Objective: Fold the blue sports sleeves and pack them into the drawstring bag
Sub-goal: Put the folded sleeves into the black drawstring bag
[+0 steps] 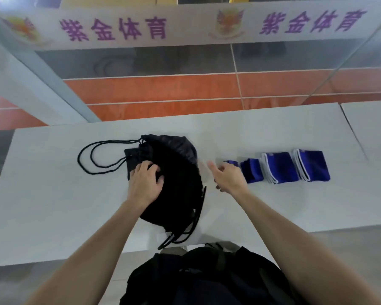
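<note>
Three folded blue sleeves lie in a row on the pale bench (53,194), off to the person's right. The far-right sleeve (312,165) and the middle sleeve (279,167) are neat flat bundles with white edges showing along their left sides, set just beside each other. The smallest sleeve (252,170) sits next in line, a rougher, darker fold, and a bit of blue pokes out behind the right hand (228,177), though I cannot tell whether that is part of the same piece or another one.

That right hand hovers close to the small sleeve with its fingers loosely spread and the thumb stuck out toward the bag; it grips nothing that I can see, and whether the fingertips touch the blue cloth is hidden by the hand itself.

Left of it, the black drawstring bag (176,172) lies flat on the bench, rumpled, with its gathered mouth turned to the far left. Two loops of black cord (86,159) trail out from the mouth across the bench, and more cord (180,234) hangs off the bag's near end toward the bench edge. The left hand (144,183) rests palm down on the bag near its mouth, fingers curled into the fabric as if pinching it.
</note>
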{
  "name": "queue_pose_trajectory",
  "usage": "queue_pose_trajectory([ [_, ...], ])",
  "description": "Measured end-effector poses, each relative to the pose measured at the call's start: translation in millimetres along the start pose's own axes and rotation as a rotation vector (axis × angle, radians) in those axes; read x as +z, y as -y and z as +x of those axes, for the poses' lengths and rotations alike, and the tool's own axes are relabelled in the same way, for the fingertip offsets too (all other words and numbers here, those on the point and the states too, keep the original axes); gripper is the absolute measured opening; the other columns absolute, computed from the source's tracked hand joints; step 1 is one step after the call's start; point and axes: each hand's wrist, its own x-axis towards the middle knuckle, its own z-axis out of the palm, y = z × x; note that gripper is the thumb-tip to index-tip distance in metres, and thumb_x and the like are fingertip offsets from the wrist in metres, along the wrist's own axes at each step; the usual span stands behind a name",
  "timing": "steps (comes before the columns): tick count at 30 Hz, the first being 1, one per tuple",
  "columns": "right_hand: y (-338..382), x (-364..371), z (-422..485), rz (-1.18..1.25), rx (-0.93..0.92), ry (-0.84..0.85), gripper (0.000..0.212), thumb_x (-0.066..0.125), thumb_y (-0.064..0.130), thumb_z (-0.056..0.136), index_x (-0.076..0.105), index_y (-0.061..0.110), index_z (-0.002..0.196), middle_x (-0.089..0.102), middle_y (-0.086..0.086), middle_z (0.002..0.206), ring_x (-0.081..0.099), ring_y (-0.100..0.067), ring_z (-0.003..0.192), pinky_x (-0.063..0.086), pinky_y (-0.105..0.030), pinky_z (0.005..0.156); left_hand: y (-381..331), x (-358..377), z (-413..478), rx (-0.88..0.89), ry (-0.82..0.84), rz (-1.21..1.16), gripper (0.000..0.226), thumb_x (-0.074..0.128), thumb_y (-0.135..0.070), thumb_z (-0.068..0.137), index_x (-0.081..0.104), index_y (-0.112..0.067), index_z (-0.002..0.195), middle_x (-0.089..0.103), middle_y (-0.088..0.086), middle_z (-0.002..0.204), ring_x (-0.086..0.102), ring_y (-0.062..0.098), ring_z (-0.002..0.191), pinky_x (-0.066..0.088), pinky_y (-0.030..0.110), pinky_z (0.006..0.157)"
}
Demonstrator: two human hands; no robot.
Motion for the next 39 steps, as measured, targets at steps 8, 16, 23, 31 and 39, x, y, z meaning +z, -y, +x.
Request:
queue_pose_trajectory([
  [8,-86,-44,17,-0.278,-0.103,-0.255,0.027,0.064,0.021,0.101,0.064,0.006,0.124,0.062,-0.011,0.125,0.066,-0.034,0.107,0.049,-0.04,0.078,-112,6,29,-0.492,0.474,-0.58,0.157,0.078,-0.094,0.063,0.014,-0.002,0.174,0.047,0.017,0.169,0.05,0.039,0.152,0.042,0.05,0.126],
  [16,-108,-53,45,-0.511,-0.184,-0.105,0.108,0.071,-0.005,0.083,0.014,0.023,0.171,0.012,0.006,0.179,0.066,-0.037,0.117,0.065,-0.052,0.075,-120,4,21,-0.266,0.151,-0.005,0.036,0.085,-0.032,0.081,0.057,-0.014,0.094,0.072,0.008,0.102,0.072,0.035,0.095,0.062,0.041,0.08],
  [23,-109,-59,69,-0.557,-0.227,0.009,0.075,0.065,-0.006,0.09,0.035,0.012,0.155,0.047,-0.008,0.151,0.062,-0.036,0.118,0.062,-0.049,0.073,-119,5,7,-0.256,0.017,-0.283,0.063,0.065,-0.066,0.098,0.058,-0.017,0.136,0.074,0.0,0.104,0.071,0.028,0.099,0.061,0.048,0.09],
  [31,-113,-56,77,-0.689,-0.223,0.078,0.069,0.084,0.008,0.086,0.047,0.004,0.144,0.047,-0.01,0.142,0.068,-0.033,0.104,0.061,-0.041,0.075,-95,16,9,0.186,-0.059,-0.023,0.07,0.071,-0.036,0.097,0.047,-0.021,0.161,0.042,0.006,0.166,0.043,0.028,0.154,0.046,0.05,0.121],
  [39,-117,-51,73,-0.704,-0.174,0.092,0.074,0.086,0.018,0.079,0.045,0.007,0.139,0.044,-0.009,0.136,0.065,-0.033,0.101,0.065,-0.048,0.079,-113,18,20,0.488,0.031,0.221,0.089,0.066,-0.068,0.089,0.048,-0.021,0.162,0.029,0.008,0.178,0.023,0.026,0.168,0.03,0.054,0.131],
])
